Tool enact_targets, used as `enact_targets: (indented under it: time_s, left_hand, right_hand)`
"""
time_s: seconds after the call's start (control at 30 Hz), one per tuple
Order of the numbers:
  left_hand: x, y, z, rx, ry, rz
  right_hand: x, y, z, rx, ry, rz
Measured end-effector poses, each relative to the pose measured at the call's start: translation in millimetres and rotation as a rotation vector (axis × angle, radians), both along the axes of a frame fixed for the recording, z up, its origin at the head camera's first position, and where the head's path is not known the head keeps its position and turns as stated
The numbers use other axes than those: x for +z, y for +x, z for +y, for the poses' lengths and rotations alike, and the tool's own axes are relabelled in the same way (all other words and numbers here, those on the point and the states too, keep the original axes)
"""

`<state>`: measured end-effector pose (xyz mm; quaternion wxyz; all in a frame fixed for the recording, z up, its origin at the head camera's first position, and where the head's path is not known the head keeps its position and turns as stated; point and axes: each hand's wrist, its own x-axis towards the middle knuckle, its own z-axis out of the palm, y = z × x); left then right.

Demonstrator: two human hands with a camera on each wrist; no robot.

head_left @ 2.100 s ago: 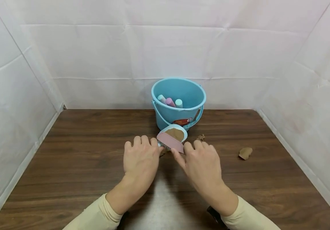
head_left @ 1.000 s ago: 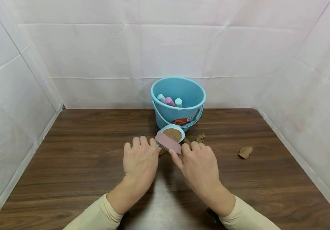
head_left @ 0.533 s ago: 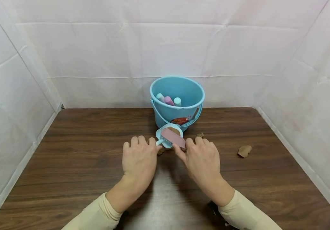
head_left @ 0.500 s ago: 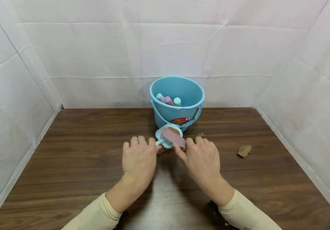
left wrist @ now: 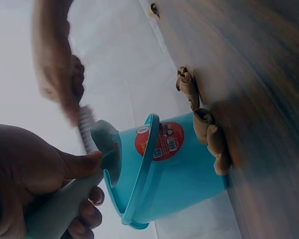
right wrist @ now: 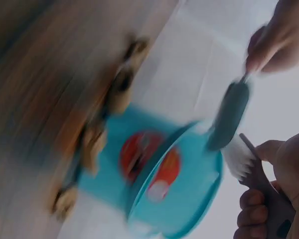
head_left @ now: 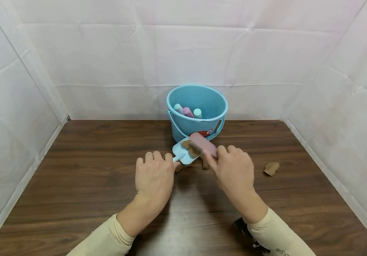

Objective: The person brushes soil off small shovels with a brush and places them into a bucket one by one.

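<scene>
My left hand (head_left: 154, 177) grips the handle of a small light-blue dustpan (head_left: 178, 151), held up in front of the bucket. In its pan lies a brown, paper-like scrap (head_left: 192, 151) that looks folded. My right hand (head_left: 234, 172) holds a small pink brush (head_left: 205, 144), its bristles at the pan's right edge, over the scrap. The right wrist view shows the fingers curled round the brush handle, with white bristles (right wrist: 237, 157) close to the dustpan (right wrist: 229, 117). In the left wrist view, the thumb presses along the dustpan's handle (left wrist: 65, 209).
A light-blue bucket (head_left: 178, 126) with a red label stands at the table's back, pastel rods (head_left: 188, 112) inside. Several crumpled brown scraps (left wrist: 217, 144) lie on the table by its foot. Another brown scrap (head_left: 271, 169) lies off to the right. White sheeting (head_left: 106, 71) encloses the table.
The brush has moved right and slightly up across the dustpan, uncovering the pan and its handle. The brown scrap in the pan now looks folded. The left hand has barely shifted.
</scene>
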<state>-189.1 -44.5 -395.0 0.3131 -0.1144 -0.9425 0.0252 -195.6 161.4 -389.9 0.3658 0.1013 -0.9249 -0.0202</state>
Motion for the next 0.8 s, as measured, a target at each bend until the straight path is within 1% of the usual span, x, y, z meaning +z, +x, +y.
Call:
enact_targets:
  time_s: [0.07, 0.13, 0.2, 0.3, 0.5, 0.67, 0.73, 0.8]
  left_hand:
    - [0.4, 0.6, 1.0, -0.004, 0.003, -0.001]
    - [0.6, 2.0, 2.1, -0.010, 0.007, -0.004]
    - [0.2, 3.0, 3.0, -0.015, 0.007, -0.002]
    - [-0.4, 3.6, 3.3, -0.013, -0.001, 0.011]
    - [-0.9, 3.6, 2.5, -0.011, -0.021, 0.018]
    - [-0.3, 5.9, 3.2, -0.029, -0.021, 0.004]
    - [-0.2, 6.8, 3.6, -0.035, -0.020, -0.003]
    - [0.0, 7.6, 3.9, -0.034, -0.019, -0.009]
  right_hand:
    - [-1.9, 7.9, -11, 0.073, 0.020, 0.003]
    - [-5.2, 14.8, -21, 0.128, 0.045, 0.010]
    - [-8.2, 18.0, -27, 0.140, 0.058, 0.027]
    - [-10.9, 15.9, -28, 0.095, 0.048, 0.044]
    - [-11.3, 1.7, -11, 0.015, 0.049, 0.043]
    - [-2.9, -11.1, 15, -0.094, 0.034, 0.027]
    - [1.4, -12.1, 23, -0.120, 0.014, 0.026]
    - [5.0, -9.4, 25, -0.115, 0.002, 0.026]
